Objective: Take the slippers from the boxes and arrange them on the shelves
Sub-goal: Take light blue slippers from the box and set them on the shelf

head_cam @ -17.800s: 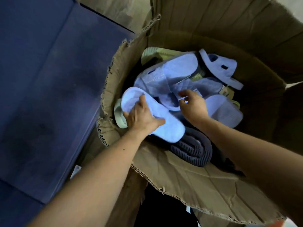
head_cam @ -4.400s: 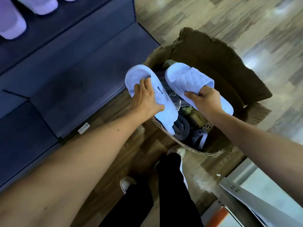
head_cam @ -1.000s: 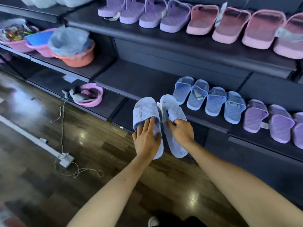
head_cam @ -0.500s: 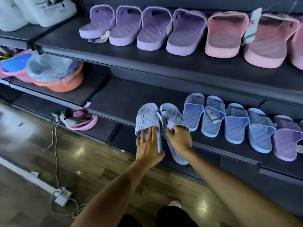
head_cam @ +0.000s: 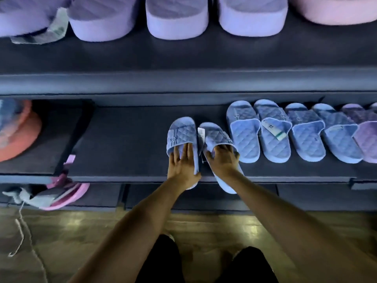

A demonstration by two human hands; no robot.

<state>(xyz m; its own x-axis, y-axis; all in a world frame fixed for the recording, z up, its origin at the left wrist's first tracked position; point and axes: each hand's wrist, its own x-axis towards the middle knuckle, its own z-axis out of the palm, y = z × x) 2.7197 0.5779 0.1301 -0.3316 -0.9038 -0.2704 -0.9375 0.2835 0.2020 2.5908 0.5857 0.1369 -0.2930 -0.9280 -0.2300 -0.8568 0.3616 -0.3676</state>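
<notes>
The pair, held clear of the shelving half a second ago, now comes down on the lower shelf (head_cam: 126,139), toes in, heels overhanging its near edge; we judge placement nearly done. The left hand (head_cam: 181,166) lays straight fingers on the left blue slipper (head_cam: 180,132), thumb hooked at its side; the right hand (head_cam: 221,160) curls its grip round the right blue slipper (head_cam: 216,135), a white tag (head_cam: 201,132) between them. Just right stands a row of matching blue slippers (head_cam: 244,131); lilac slippers (head_cam: 176,19) line the upper shelf (head_cam: 183,58). At far left an orange basin (head_cam: 20,135) holds blurred goods we cannot identify; no box is in view.
</notes>
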